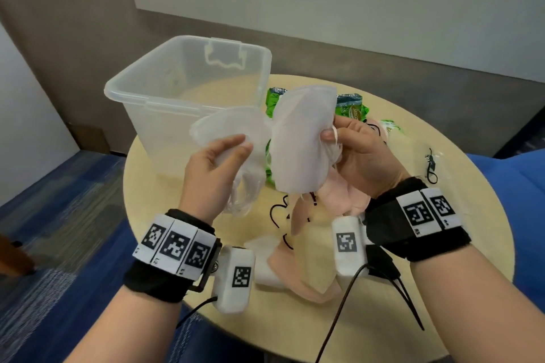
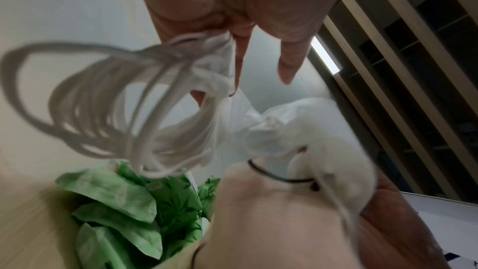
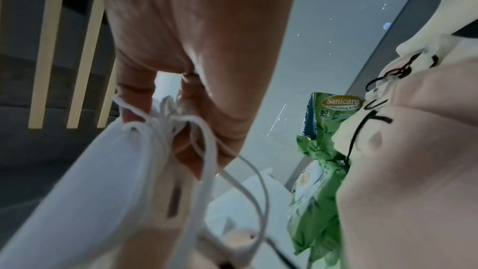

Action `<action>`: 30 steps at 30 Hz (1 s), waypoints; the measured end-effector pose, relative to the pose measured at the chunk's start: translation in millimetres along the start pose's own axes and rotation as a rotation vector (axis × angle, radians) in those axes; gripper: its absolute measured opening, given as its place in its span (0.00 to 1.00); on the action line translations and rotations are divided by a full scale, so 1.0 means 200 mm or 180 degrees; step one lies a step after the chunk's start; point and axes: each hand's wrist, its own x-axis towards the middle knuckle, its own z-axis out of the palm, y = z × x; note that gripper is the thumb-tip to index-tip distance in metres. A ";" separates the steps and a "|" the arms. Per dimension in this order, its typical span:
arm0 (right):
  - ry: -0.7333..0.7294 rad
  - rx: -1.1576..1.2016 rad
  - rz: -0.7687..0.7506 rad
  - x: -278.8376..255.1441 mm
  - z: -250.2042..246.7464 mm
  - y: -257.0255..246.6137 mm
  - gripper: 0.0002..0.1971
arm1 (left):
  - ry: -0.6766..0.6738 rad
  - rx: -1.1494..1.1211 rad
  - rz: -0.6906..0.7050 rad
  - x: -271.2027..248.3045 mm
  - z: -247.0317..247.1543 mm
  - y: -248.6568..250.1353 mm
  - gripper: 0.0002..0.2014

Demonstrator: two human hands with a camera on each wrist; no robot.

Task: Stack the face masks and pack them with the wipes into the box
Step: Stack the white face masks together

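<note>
My left hand pinches a small stack of white face masks in front of the clear plastic box; their white ear loops dangle below. My right hand grips another bunch of white masks by the edge, with their loops bunched in its fingers. Both bunches are held above the round table, almost touching. Pink masks with black loops lie on the table under my right hand. Green wipes packs lie behind the masks, partly hidden.
The round beige table stands on blue carpet, with a blue surface at its right. More pink and white masks lie near the front edge between my wrists. Another pale mask with a black loop lies at the right.
</note>
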 end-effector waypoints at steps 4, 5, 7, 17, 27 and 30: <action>-0.0199 0.0118 -0.0148 -0.02 0.01 -0.05 0.17 | -0.0172 -0.0280 -0.0043 0.00 0.07 0.01 0.29; -0.0219 0.0102 -0.0164 -0.02 0.01 -0.06 0.17 | -0.0220 -0.0360 -0.0027 -0.01 0.08 0.02 0.35; -0.0199 -0.0009 -0.0157 -0.02 0.00 -0.06 0.16 | -0.0373 -0.0538 0.0078 -0.02 0.09 0.03 0.46; -0.0337 -0.1291 0.0203 -0.05 -0.01 -0.04 0.27 | -0.0584 -0.0061 0.0233 0.01 0.15 0.07 0.43; -0.0258 -0.1728 0.0350 -0.06 -0.02 -0.05 0.20 | -0.0715 0.0035 0.0297 -0.01 0.17 0.06 0.16; -0.0156 -0.1685 0.0357 -0.07 -0.05 -0.06 0.13 | -0.0631 0.0049 0.0244 0.00 0.17 0.06 0.08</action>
